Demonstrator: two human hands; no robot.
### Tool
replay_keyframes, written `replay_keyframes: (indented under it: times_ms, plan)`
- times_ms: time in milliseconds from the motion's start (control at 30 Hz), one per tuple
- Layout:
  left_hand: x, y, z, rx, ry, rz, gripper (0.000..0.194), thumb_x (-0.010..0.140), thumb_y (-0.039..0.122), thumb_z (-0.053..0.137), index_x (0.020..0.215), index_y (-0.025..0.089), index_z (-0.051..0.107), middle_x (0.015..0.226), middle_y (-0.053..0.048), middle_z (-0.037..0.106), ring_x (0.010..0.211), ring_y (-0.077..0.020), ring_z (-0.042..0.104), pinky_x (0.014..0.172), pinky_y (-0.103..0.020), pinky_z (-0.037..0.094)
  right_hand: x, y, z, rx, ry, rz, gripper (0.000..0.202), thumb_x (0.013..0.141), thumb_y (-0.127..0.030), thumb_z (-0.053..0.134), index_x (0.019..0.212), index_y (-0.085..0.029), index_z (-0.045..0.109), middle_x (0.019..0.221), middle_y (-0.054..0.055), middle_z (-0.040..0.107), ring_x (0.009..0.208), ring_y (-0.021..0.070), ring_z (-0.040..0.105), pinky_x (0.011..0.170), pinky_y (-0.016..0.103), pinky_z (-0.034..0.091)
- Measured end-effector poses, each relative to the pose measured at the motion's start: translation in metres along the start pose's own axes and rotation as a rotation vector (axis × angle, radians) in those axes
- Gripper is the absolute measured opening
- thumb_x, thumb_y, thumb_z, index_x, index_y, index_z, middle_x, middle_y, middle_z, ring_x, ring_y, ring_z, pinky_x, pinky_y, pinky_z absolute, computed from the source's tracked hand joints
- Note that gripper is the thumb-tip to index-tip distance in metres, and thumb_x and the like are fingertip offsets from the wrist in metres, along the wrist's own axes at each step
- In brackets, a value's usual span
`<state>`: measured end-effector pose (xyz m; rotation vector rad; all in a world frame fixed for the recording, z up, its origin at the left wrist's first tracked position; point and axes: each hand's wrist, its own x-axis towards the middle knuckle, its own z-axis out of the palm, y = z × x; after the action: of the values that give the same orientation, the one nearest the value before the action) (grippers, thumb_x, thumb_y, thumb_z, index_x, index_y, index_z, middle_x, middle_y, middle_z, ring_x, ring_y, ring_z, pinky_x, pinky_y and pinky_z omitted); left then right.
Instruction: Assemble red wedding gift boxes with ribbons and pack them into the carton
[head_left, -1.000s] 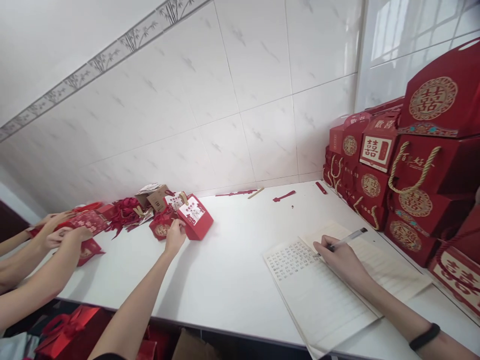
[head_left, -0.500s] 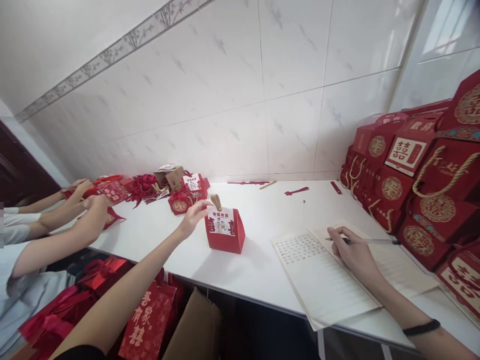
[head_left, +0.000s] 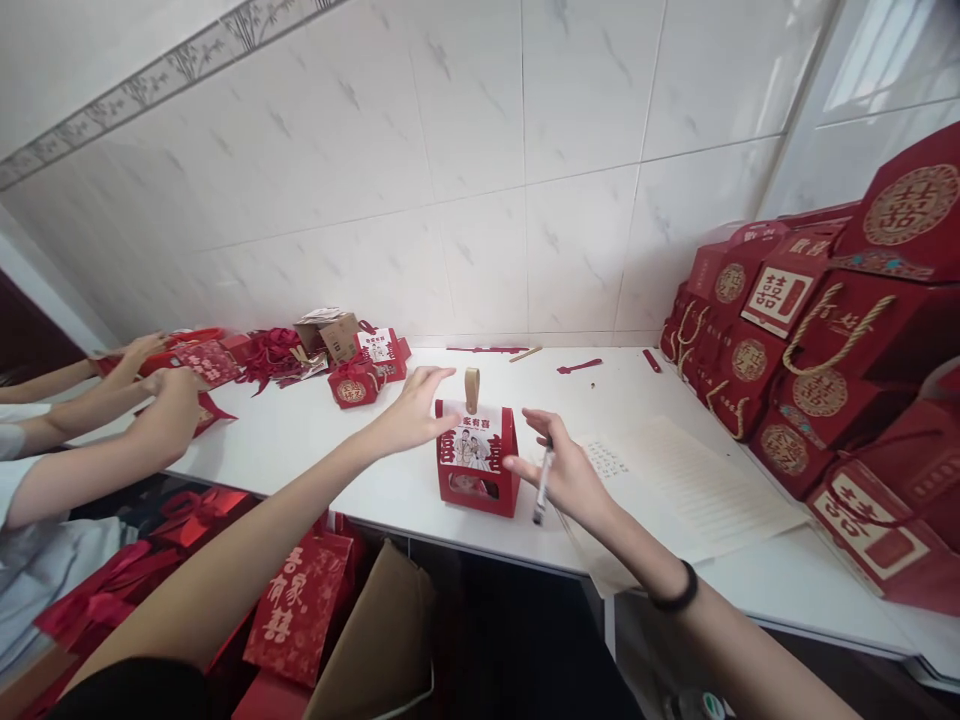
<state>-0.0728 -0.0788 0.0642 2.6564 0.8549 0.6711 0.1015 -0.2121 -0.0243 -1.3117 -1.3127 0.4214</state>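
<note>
A small red gift box (head_left: 469, 447) with a printed couple, a window low on its front and a tan strap (head_left: 472, 390) on top stands upright on the table. My left hand (head_left: 415, 410) is at its upper left, fingers spread, thumb close to the front; whether it touches is unclear. On the other side, my right hand (head_left: 564, 465) holds a black-and-clear pen (head_left: 541, 487) against the palm, its thumb near the box's right edge and its fingers apart. Behind this hand lies a notebook (head_left: 690, 480) with handwritten characters on its left page.
Red gift boxes (head_left: 810, 390) are stacked on the right. Strips (head_left: 581, 367) lie by the tiled wall. A smaller red box (head_left: 352, 385) and ribbons (head_left: 271, 357) sit at back left. Co-workers' hands (head_left: 169, 395) work there. An open carton (head_left: 382, 630) stands below the table edge.
My right hand has left the notebook and come left to the box with the pen. The box now shows its windowed face. My left hand's fingers have spread beside it. The view has shifted.
</note>
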Motion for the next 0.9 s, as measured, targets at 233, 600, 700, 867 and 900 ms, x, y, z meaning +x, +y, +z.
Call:
replay_keyframes:
  times_ms: [233, 600, 700, 867, 900]
  plan:
    - [0.008, -0.002, 0.005, -0.133, -0.269, 0.058, 0.029, 0.081, 0.035, 0.046, 0.09, 0.015, 0.066, 0.09, -0.004, 0.069, 0.084, -0.0194, 0.062, 0.077, -0.029, 0.048, 0.028, 0.0, 0.024, 0.001, -0.035, -0.003, 0.02, 0.08, -0.04, 0.051, 0.081, -0.02, 0.049, 0.071, -0.001, 0.057, 0.064, 0.0159, 0.053, 0.061, 0.03, 0.043]
    - [-0.016, 0.014, 0.03, -0.118, -0.067, 0.071, 0.018, 0.079, 0.032, 0.051, 0.074, 0.017, 0.06, 0.069, 0.001, 0.06, 0.061, -0.0122, 0.053, 0.057, -0.022, 0.04, 0.031, -0.023, 0.02, -0.02, 0.05, -0.125, 0.02, 0.076, -0.034, 0.056, 0.091, -0.022, 0.053, 0.096, 0.004, 0.063, 0.089, 0.0198, 0.059, 0.077, 0.032, 0.045]
    - [-0.019, 0.019, 0.041, -0.102, 0.031, 0.067, 0.014, 0.078, 0.028, 0.051, 0.071, 0.018, 0.056, 0.064, 0.003, 0.054, 0.058, -0.0109, 0.049, 0.054, -0.021, 0.037, 0.033, -0.03, 0.022, -0.046, 0.076, -0.093, 0.013, 0.074, -0.033, 0.056, 0.08, -0.022, 0.052, 0.081, 0.001, 0.062, 0.073, 0.018, 0.058, 0.069, 0.03, 0.045]
    - [-0.022, 0.025, 0.049, -0.094, 0.101, 0.082, 0.013, 0.08, 0.028, 0.05, 0.077, 0.019, 0.058, 0.069, 0.001, 0.057, 0.062, -0.0123, 0.052, 0.058, -0.023, 0.039, 0.03, -0.031, 0.022, -0.027, 0.105, -0.05, 0.01, 0.07, -0.029, 0.053, 0.07, -0.021, 0.048, 0.066, -0.003, 0.055, 0.058, 0.014, 0.049, 0.058, 0.025, 0.039]
    - [-0.022, 0.026, 0.049, -0.119, 0.103, 0.088, 0.014, 0.081, 0.028, 0.049, 0.081, 0.019, 0.059, 0.073, 0.0, 0.059, 0.066, -0.013, 0.054, 0.061, -0.024, 0.041, 0.029, -0.031, 0.022, -0.026, 0.108, -0.04, 0.009, 0.069, -0.028, 0.052, 0.069, -0.021, 0.046, 0.063, -0.004, 0.053, 0.056, 0.0134, 0.047, 0.056, 0.025, 0.037]
